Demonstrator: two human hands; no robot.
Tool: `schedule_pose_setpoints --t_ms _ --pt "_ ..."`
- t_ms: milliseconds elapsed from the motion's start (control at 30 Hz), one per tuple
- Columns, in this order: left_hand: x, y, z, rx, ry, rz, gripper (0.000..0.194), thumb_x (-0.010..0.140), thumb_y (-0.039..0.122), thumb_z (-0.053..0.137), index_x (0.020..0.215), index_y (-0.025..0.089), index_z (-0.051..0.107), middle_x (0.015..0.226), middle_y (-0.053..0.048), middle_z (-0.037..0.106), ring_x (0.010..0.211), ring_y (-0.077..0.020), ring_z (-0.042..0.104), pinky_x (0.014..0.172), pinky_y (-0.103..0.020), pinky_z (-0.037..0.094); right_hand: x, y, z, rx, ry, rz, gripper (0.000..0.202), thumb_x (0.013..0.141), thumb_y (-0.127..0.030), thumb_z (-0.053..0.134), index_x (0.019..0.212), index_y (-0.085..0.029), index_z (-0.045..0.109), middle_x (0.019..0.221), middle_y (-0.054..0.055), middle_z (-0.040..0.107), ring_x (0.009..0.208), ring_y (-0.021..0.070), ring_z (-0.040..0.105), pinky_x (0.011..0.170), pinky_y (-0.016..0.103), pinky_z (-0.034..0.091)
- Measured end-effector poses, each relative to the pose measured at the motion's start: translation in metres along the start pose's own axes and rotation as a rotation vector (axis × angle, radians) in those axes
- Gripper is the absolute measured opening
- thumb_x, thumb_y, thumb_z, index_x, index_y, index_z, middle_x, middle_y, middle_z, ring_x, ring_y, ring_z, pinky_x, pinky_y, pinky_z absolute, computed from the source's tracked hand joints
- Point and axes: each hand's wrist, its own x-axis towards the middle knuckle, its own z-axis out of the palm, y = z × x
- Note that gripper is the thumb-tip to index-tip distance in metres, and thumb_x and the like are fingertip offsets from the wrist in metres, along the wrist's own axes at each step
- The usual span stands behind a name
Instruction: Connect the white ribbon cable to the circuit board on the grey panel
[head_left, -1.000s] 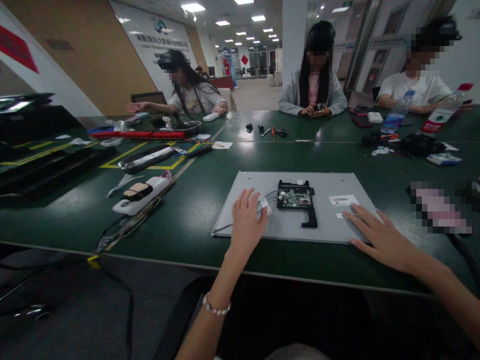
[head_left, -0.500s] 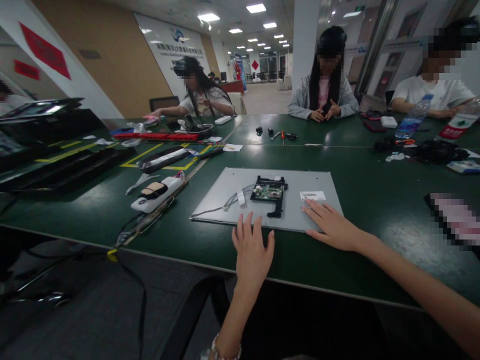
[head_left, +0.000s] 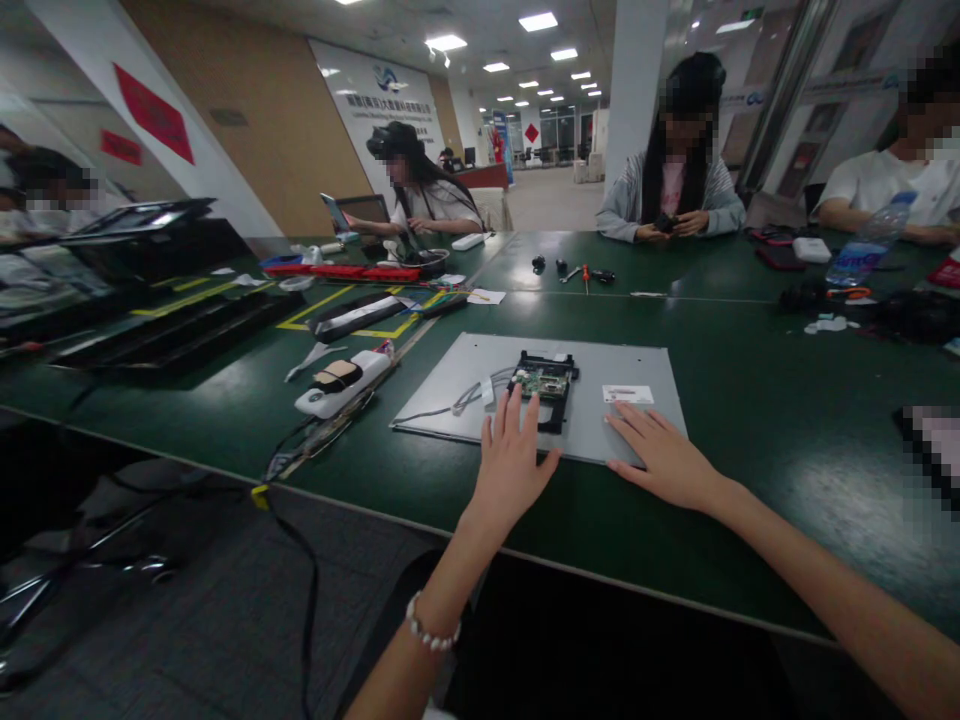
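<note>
A flat grey metal panel (head_left: 600,425) lies on the green table in front of me. Near its middle sits a green circuit board (head_left: 541,383) in a black plastic bracket (head_left: 553,415), with grey cables (head_left: 469,398) running off to the left. My left hand (head_left: 514,455), fingers spread, is over the panel's near edge, its fingertips close to the board and partly hiding the bracket; whether they touch cannot be told. My right hand (head_left: 664,455) lies flat with spread fingers on the panel's near right corner, just below a white label (head_left: 628,394). Neither hand holds anything.
Left of the panel lies a white power strip (head_left: 345,385) with cables. Beyond it are a black bar-shaped part (head_left: 360,315) and long black frames (head_left: 180,325). A screwdriver (head_left: 586,278) and small tools lie ahead. A bottle (head_left: 870,245) stands at right. Several people sit around the table.
My left hand has moved forward over the panel toward the circuit board. My right hand has stayed on the panel's corner. The view has turned slightly left.
</note>
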Motion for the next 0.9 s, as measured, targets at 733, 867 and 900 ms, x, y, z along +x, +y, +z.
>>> schedule_pose_setpoints --t_ms 733,867,900 --pt "0.108 -0.068 0.038 0.124 -0.209 0.053 0.076 0.09 0.056 0.052 0.15 0.015 0.032 0.154 -0.022 0.035 0.144 -0.0369 0.028 0.113 -0.055 0.026 0.001 0.002 0.0 0.019 -0.012 0.0 0.08 0.093 -0.07 0.03 0.154 -0.018 0.03 0.163 0.011 0.021 0.149 0.0282 0.02 0.121 0.049 0.016" --pt "0.114 -0.073 0.04 0.139 -0.214 0.028 0.077 0.091 0.058 0.048 0.151 0.013 0.031 0.155 -0.023 0.032 0.145 -0.0374 0.025 0.113 -0.056 0.024 0.001 0.001 -0.002 0.023 -0.013 -0.001 0.08 0.094 -0.07 0.03 0.154 -0.018 0.03 0.164 0.011 0.02 0.149 0.0276 0.02 0.121 0.048 0.016" --pt "0.115 -0.074 0.04 0.138 -0.213 0.029 0.077 0.092 0.058 0.048 0.151 0.013 0.03 0.155 -0.023 0.032 0.145 -0.0376 0.025 0.113 -0.057 0.023 0.002 0.001 -0.002 0.027 -0.011 -0.002 0.08 0.093 -0.07 0.03 0.154 -0.018 0.03 0.163 0.011 0.021 0.149 0.0279 0.02 0.121 0.048 0.016"
